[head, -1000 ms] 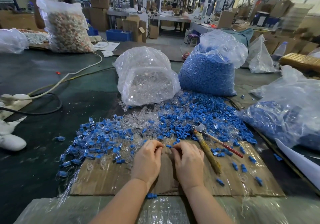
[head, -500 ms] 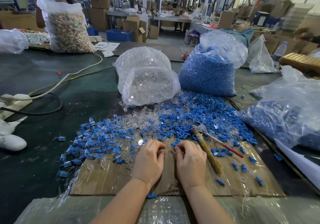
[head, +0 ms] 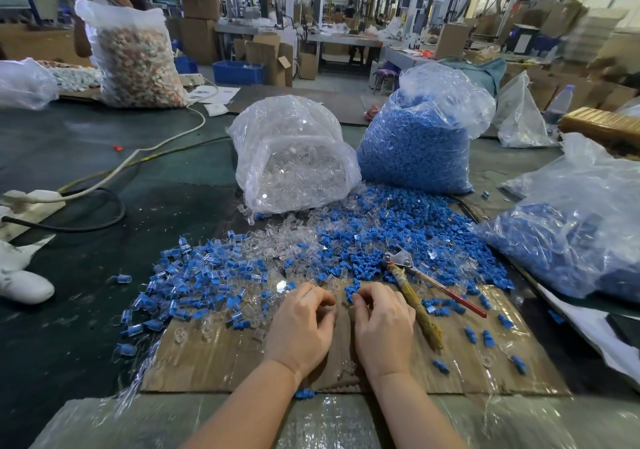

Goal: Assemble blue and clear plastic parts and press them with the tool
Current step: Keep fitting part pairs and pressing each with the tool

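**Blue and clear parts spread on a cardboard work surface, both hands at the edge of the heap**

Cardboard sheet (head: 450,372) lies flat on a dark table (head: 86,157); a loose heap of blue parts (head: 398,226) and clear parts (head: 287,240) covers its far half and spills onto the table beyond; assembled blue-and-clear pieces (head: 207,282) lie scattered to the left. Left hand (head: 303,324) rests palm down on the cardboard, fingers curled at the near edge of the heap; whether they hold a part cannot be told. Right hand (head: 382,324) lies just beside it, thumb and forefinger curled and pinching a small blue part (head: 350,295) at the fingertips. Pressing tool (head: 415,299), pliers-like with a metal head, one tape-wrapped handle and one red handle, lies untouched on the cardboard just right of the right hand, head toward the heap. Behind the heap stand a bag of clear parts (head: 294,161) and, touching it on the right, a bag of blue parts (head: 419,143); a further plastic bag with blue contents (head: 571,233) lies at the right edge; a white cable (head: 156,147) crosses the table at left.
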`<state>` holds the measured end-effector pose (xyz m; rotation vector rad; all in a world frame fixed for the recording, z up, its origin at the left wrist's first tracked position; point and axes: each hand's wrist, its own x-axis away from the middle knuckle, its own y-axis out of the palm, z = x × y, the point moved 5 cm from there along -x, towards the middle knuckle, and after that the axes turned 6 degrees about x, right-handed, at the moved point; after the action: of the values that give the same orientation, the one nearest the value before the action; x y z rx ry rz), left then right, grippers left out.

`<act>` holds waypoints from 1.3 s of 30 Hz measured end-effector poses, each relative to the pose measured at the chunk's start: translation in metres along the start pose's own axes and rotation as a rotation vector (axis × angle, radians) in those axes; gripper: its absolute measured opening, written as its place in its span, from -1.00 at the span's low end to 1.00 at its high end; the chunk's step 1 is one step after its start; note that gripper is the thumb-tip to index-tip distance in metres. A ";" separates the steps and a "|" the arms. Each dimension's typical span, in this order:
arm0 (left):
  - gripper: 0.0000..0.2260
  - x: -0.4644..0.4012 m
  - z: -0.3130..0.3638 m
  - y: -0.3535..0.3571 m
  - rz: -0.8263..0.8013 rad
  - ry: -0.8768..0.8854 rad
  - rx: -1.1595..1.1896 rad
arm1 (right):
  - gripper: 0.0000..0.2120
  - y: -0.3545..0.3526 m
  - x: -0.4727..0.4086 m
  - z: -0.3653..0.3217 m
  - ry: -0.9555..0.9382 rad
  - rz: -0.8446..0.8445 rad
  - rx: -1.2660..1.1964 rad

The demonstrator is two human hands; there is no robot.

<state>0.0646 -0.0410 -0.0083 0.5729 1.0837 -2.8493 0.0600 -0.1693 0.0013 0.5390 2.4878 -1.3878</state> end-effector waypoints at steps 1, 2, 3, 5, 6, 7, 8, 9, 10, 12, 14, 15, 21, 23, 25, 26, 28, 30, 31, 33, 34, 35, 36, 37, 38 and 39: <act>-0.93 0.000 0.000 0.000 -0.004 0.000 -0.002 | -0.91 0.000 0.000 0.000 0.000 0.001 0.001; -0.94 0.000 0.000 0.000 -0.009 0.000 -0.004 | -0.91 0.000 0.000 0.000 0.000 0.002 0.001; -0.95 0.000 0.000 0.000 -0.013 0.000 -0.006 | -0.91 0.000 0.000 0.000 0.001 0.001 0.000; -0.95 0.000 0.000 0.001 -0.015 0.000 -0.008 | -0.91 0.000 0.000 0.001 0.003 -0.006 0.000; -0.95 0.000 0.000 0.001 -0.017 -0.001 -0.009 | -0.91 0.000 0.000 0.001 0.004 -0.010 0.001; -0.95 0.000 0.000 0.001 -0.020 -0.004 -0.009 | -0.91 0.001 0.000 0.001 0.004 -0.013 0.002; -0.95 0.001 -0.001 0.001 -0.022 -0.006 -0.007 | -0.91 0.001 0.000 0.001 0.004 -0.013 0.003; -0.95 0.000 -0.001 0.001 -0.023 -0.012 -0.003 | -0.91 0.001 0.000 0.001 0.003 -0.014 0.004; -0.96 -0.001 -0.001 0.001 -0.025 -0.019 0.004 | -0.91 0.001 0.000 0.001 0.002 -0.015 0.005; -0.96 -0.003 -0.001 0.000 -0.028 -0.045 0.033 | -0.91 0.001 0.000 0.000 -0.002 -0.013 0.010; -0.97 -0.005 0.000 -0.003 -0.030 -0.082 0.087 | -0.92 0.001 -0.001 0.000 -0.009 -0.012 0.015; -0.94 -0.006 0.001 -0.004 -0.033 -0.094 0.113 | -0.92 0.001 -0.001 0.000 -0.010 -0.015 0.018; -0.92 -0.004 0.007 -0.011 -0.040 -0.093 0.149 | -0.90 0.002 -0.004 -0.001 -0.005 -0.058 0.061; -0.91 -0.002 0.009 -0.012 -0.052 -0.084 0.154 | -0.91 0.001 -0.005 -0.001 -0.003 -0.057 0.047; -0.85 0.001 0.012 -0.013 -0.068 -0.075 0.160 | -0.91 -0.001 -0.004 -0.002 0.001 -0.047 0.036; -0.83 0.002 0.014 -0.014 -0.079 -0.069 0.162 | -0.92 -0.002 -0.004 -0.002 0.003 -0.041 0.031; -0.81 0.006 0.018 -0.014 -0.116 -0.057 0.169 | -0.92 -0.005 -0.003 -0.002 0.003 -0.026 0.018; -0.84 0.009 0.020 -0.013 -0.169 -0.039 0.175 | -0.92 -0.008 -0.003 -0.002 0.003 -0.014 0.010; -0.86 0.011 0.022 -0.013 -0.199 -0.030 0.178 | -0.92 -0.009 -0.003 -0.001 0.002 -0.011 0.009; -0.88 0.014 0.024 -0.012 -0.268 -0.016 0.181 | -0.93 -0.011 -0.003 -0.002 -0.005 -0.001 0.007; -0.87 0.015 0.024 -0.012 -0.301 -0.009 0.181 | -0.93 -0.013 -0.003 -0.002 -0.011 0.007 0.002; -0.85 0.016 0.025 -0.011 -0.334 -0.004 0.181 | -0.92 -0.014 -0.003 -0.003 -0.014 0.014 -0.003; -0.83 0.017 0.025 -0.011 -0.368 -0.003 0.184 | -0.92 -0.015 -0.003 -0.004 -0.016 0.021 -0.008; -0.81 0.018 0.026 -0.010 -0.401 -0.008 0.192 | -0.92 -0.016 -0.003 -0.005 -0.018 0.025 -0.011; -0.79 0.019 0.025 -0.009 -0.430 -0.017 0.197 | -0.92 -0.016 -0.002 -0.005 -0.020 0.028 -0.011; -0.79 0.019 0.024 -0.008 -0.451 -0.025 0.194 | -0.91 -0.016 -0.002 -0.006 -0.022 0.029 -0.011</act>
<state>0.0374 -0.0490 0.0067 0.3320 1.0540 -3.3655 0.0551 -0.1728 0.0177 0.5527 2.4591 -1.3608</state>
